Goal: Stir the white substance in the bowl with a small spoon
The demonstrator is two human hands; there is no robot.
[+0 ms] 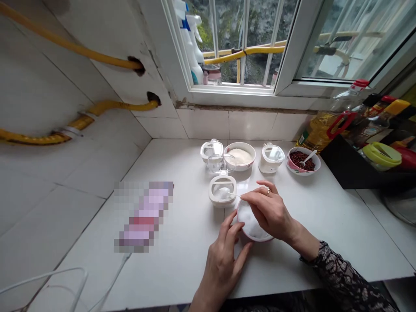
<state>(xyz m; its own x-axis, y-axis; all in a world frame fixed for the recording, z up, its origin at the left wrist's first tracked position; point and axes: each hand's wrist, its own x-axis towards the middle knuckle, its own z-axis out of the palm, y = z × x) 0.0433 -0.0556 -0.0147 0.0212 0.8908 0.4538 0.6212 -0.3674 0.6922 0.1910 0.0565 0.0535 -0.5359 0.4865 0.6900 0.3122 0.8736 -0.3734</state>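
My right hand (271,210) pinches the thin handle of a small white spoon (233,194). The spoon's far end lies within the mouth of a white seasoning jar (212,199), where a heap of white granules (223,192) shows. Behind that mouth, the jar's clear lid (222,164) stands raised. Just below my right hand is a round bowl (258,239) full of white granules (251,221), partly covered by that hand. My left hand (225,253) curves round the bowl's near left side, fingertips at the rim and thumb by its lower edge.
Along the wall stand two lidded jars, left (208,149) and right (271,160), a bowl of white powder (240,167), and a bowl of dark red bits (303,172). Bottles (315,130) and a black box (338,164) fill the right. A blurred pinkish object (146,216) and cable (120,268) lie left.
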